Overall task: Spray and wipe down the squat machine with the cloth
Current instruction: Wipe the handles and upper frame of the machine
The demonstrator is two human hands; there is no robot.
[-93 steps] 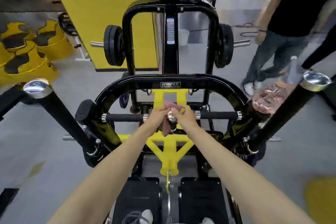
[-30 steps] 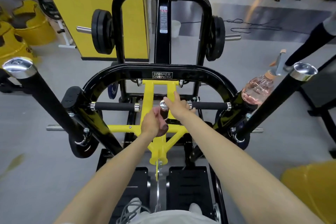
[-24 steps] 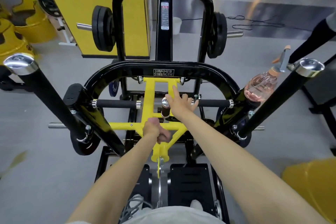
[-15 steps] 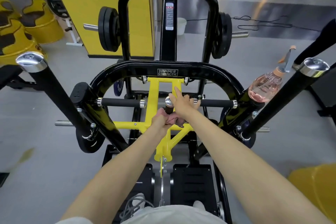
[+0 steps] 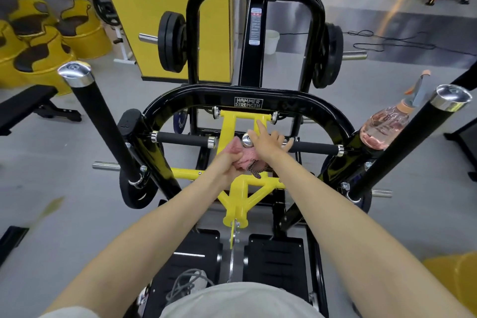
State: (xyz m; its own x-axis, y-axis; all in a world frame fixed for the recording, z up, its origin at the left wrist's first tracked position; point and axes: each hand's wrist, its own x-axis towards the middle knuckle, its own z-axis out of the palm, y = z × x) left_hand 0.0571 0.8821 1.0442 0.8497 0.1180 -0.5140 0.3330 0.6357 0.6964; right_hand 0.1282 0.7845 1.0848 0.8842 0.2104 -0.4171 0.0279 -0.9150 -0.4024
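The black and yellow squat machine (image 5: 247, 97) fills the middle of the view. My left hand (image 5: 227, 162) grips a bunched pink cloth (image 5: 246, 160) against the machine's yellow centre frame (image 5: 238, 188), just below the chrome end cap of the right handle bar. My right hand (image 5: 268, 142) rests on that handle bar's inner end with its fingers stretched forward, over the chrome cap. A pink spray bottle (image 5: 384, 124) with an orange trigger top sits on the machine's right side arm, away from both hands.
Two black posts with chrome caps rise at left (image 5: 77, 75) and right (image 5: 450, 97). Black weight plates (image 5: 171, 42) hang on the rear frame. Yellow barrels (image 5: 44, 44) and a black bench (image 5: 28, 106) stand left. Black footplates (image 5: 276, 258) lie below.
My left hand with the cloth dropped along the yellow frame, then came back up to the chrome cap. My right hand stayed on the handle bar's inner end.
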